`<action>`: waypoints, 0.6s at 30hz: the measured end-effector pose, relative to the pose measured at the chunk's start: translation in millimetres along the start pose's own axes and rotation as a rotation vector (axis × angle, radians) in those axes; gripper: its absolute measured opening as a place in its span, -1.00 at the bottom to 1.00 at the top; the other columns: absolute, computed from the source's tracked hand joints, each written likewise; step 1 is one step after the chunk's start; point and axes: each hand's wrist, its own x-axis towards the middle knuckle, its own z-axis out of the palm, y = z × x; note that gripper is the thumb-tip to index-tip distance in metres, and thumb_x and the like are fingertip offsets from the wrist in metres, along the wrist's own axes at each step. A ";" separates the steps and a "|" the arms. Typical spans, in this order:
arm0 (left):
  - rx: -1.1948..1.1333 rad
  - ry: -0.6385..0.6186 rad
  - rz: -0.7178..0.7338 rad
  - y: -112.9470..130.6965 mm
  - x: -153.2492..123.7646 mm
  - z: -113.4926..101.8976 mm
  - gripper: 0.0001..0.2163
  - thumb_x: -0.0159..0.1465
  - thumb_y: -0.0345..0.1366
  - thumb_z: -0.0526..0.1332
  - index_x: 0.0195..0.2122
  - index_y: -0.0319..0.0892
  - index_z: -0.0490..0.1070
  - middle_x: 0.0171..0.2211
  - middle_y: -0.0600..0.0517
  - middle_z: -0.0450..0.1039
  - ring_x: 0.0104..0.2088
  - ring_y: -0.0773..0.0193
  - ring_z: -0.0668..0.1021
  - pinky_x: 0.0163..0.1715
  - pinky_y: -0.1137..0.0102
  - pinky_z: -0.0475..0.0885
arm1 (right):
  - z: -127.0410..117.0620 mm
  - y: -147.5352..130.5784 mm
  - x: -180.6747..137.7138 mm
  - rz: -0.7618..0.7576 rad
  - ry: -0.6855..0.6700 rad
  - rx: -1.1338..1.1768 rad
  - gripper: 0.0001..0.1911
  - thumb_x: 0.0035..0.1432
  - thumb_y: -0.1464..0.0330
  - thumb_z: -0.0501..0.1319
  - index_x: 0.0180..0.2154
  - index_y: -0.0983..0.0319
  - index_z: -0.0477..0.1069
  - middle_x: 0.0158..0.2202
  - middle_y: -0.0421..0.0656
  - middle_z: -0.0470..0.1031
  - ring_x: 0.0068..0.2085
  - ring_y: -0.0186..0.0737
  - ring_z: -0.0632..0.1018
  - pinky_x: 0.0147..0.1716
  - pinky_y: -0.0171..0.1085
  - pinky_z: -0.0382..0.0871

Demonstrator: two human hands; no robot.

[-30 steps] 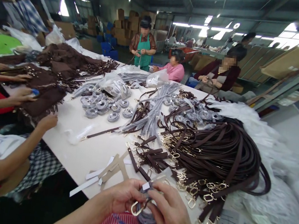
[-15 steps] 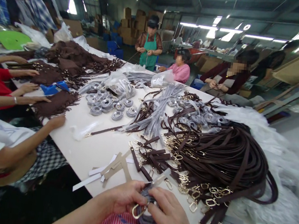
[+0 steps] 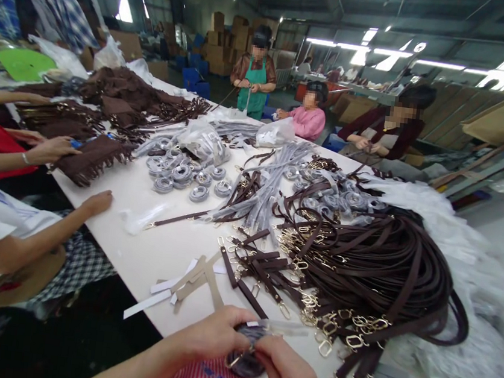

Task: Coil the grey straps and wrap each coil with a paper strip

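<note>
Close to my body, both hands grip a coiled dark strap (image 3: 246, 367) wrapped in clear plastic film. My left hand (image 3: 215, 338) is closed around its upper left side, the thumb over the top. On the right side my right hand (image 3: 287, 366) pinches the coil, fingers bent; some fingertips are hidden. A gold clasp (image 3: 232, 361) shows at the coil's near left, and a loose end of clear film (image 3: 288, 328) sticks out to the right above my right hand. Just beyond lie short brown straps (image 3: 265, 266) with gold clasps.
Long brown straps (image 3: 388, 271) are heaped on the right of the white table (image 3: 128, 272). Plastic-wrapped coils (image 3: 182, 175) lie mid-table, paper strips (image 3: 190, 285) nearer. Co-workers' hands (image 3: 58, 152) handle brown fringed cloth (image 3: 94, 159) at left. More people sit or stand behind.
The film end has swung from pointing up and away to lying rightward. My right hand's fingers have shifted lower on the coil. At left, a co-worker's hand has lifted off the table onto the cloth.
</note>
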 end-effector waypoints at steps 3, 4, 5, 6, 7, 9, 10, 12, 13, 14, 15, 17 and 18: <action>0.202 -0.004 0.098 4.4 -3.1 2.5 -0.73 0.05 -0.39 0.13 -0.25 -0.20 0.54 -0.32 0.09 0.54 -0.28 0.25 0.46 -0.24 0.44 0.35 | -0.9 -3.7 7.6 -0.178 0.114 -0.240 -0.75 0.37 0.37 -0.01 -0.24 0.17 0.43 -0.30 -0.12 0.58 -0.28 -0.21 0.59 -0.31 -0.31 0.47; 0.245 -0.008 0.114 5.9 -4.4 3.3 -0.73 0.08 -0.38 0.12 -0.23 -0.20 0.54 -0.29 0.08 0.56 -0.25 0.23 0.47 -0.21 0.43 0.36 | -0.5 -3.8 9.6 -0.227 0.177 -0.333 -0.75 0.37 0.37 0.01 -0.28 0.18 0.43 -0.29 -0.10 0.59 -0.26 -0.17 0.58 -0.27 -0.26 0.46; 0.280 -0.013 0.125 7.2 -5.9 3.9 -0.72 0.10 -0.38 0.12 -0.20 -0.19 0.54 -0.25 0.08 0.57 -0.23 0.22 0.48 -0.18 0.42 0.37 | 0.5 -2.9 10.6 -0.252 0.229 -0.399 -0.75 0.36 0.38 0.02 -0.32 0.19 0.43 -0.28 -0.09 0.59 -0.24 -0.15 0.58 -0.25 -0.23 0.45; 0.306 -0.020 0.136 8.6 -7.5 4.4 -0.70 0.12 -0.37 0.12 -0.16 -0.18 0.53 -0.22 0.07 0.57 -0.22 0.22 0.49 -0.15 0.42 0.37 | 2.0 -1.1 10.5 -0.257 0.261 -0.434 -0.75 0.35 0.40 0.03 -0.34 0.20 0.42 -0.29 -0.09 0.58 -0.24 -0.14 0.57 -0.24 -0.21 0.43; 0.326 -0.031 0.149 10.0 -9.2 4.7 -0.70 0.13 -0.37 0.12 -0.13 -0.17 0.53 -0.20 0.07 0.58 -0.20 0.21 0.50 -0.13 0.41 0.37 | 3.8 1.2 9.4 -0.237 0.268 -0.442 -0.77 0.34 0.41 0.04 -0.34 0.20 0.42 -0.29 -0.09 0.58 -0.24 -0.15 0.57 -0.24 -0.21 0.42; 0.352 -0.049 0.189 12.6 -12.8 5.2 -0.69 0.16 -0.37 0.12 -0.09 -0.14 0.51 -0.16 0.07 0.58 -0.16 0.20 0.51 -0.08 0.39 0.37 | 7.8 6.3 4.9 -0.163 0.236 -0.396 -0.80 0.33 0.42 0.06 -0.31 0.19 0.42 -0.28 -0.10 0.56 -0.26 -0.18 0.56 -0.28 -0.25 0.42; 0.363 -0.053 0.212 13.8 -14.5 5.5 -0.69 0.17 -0.37 0.12 -0.08 -0.12 0.50 -0.14 0.07 0.58 -0.13 0.19 0.51 -0.05 0.38 0.36 | 9.5 8.2 2.4 -0.124 0.210 -0.358 -0.82 0.32 0.43 0.05 -0.29 0.18 0.41 -0.26 -0.10 0.56 -0.25 -0.19 0.55 -0.28 -0.26 0.43; 0.376 -0.054 0.244 15.6 -17.3 6.1 -0.69 0.19 -0.37 0.10 -0.06 -0.10 0.49 -0.09 0.05 0.57 -0.10 0.18 0.51 -0.01 0.37 0.34 | 11.7 9.5 -1.2 -0.056 0.168 -0.264 -0.82 0.31 0.44 0.04 -0.27 0.15 0.40 -0.23 -0.12 0.55 -0.22 -0.21 0.55 -0.26 -0.28 0.45; 0.379 -0.055 0.249 16.0 -18.3 6.4 -0.69 0.20 -0.37 0.09 -0.06 -0.10 0.49 -0.08 0.05 0.56 -0.10 0.18 0.51 -0.01 0.38 0.34 | 12.3 8.9 -2.0 -0.028 0.167 -0.213 -0.81 0.31 0.44 0.04 -0.27 0.14 0.40 -0.23 -0.13 0.54 -0.22 -0.22 0.55 -0.26 -0.29 0.45; 0.382 -0.055 0.248 16.2 -18.8 6.7 -0.69 0.20 -0.36 0.08 -0.06 -0.11 0.48 -0.07 0.05 0.56 -0.12 0.18 0.51 -0.02 0.38 0.34 | 12.6 7.7 -2.1 -0.006 0.174 -0.166 -0.81 0.31 0.45 0.04 -0.27 0.14 0.39 -0.23 -0.14 0.54 -0.22 -0.22 0.55 -0.26 -0.29 0.45; 0.383 -0.056 0.244 16.1 -19.0 6.9 -0.69 0.20 -0.36 0.08 -0.06 -0.11 0.48 -0.08 0.05 0.56 -0.14 0.19 0.51 -0.04 0.39 0.35 | 12.7 6.3 -1.6 0.012 0.183 -0.123 -0.81 0.31 0.45 0.04 -0.28 0.13 0.39 -0.24 -0.15 0.53 -0.22 -0.22 0.54 -0.26 -0.30 0.45; 0.386 -0.064 0.228 15.2 -18.4 6.8 -0.70 0.20 -0.35 0.08 -0.07 -0.12 0.47 -0.11 0.06 0.56 -0.17 0.21 0.51 -0.09 0.41 0.36 | 13.1 3.9 0.1 0.043 0.194 -0.045 -0.82 0.30 0.44 0.06 -0.30 0.13 0.38 -0.28 -0.17 0.52 -0.25 -0.22 0.54 -0.29 -0.30 0.45; 0.390 -0.061 0.216 14.5 -17.7 6.6 -0.71 0.19 -0.35 0.08 -0.10 -0.13 0.48 -0.14 0.06 0.56 -0.18 0.22 0.51 -0.11 0.42 0.36 | 13.4 3.4 0.8 0.060 0.197 -0.012 -0.83 0.29 0.44 0.07 -0.32 0.13 0.38 -0.31 -0.18 0.51 -0.27 -0.23 0.53 -0.30 -0.31 0.44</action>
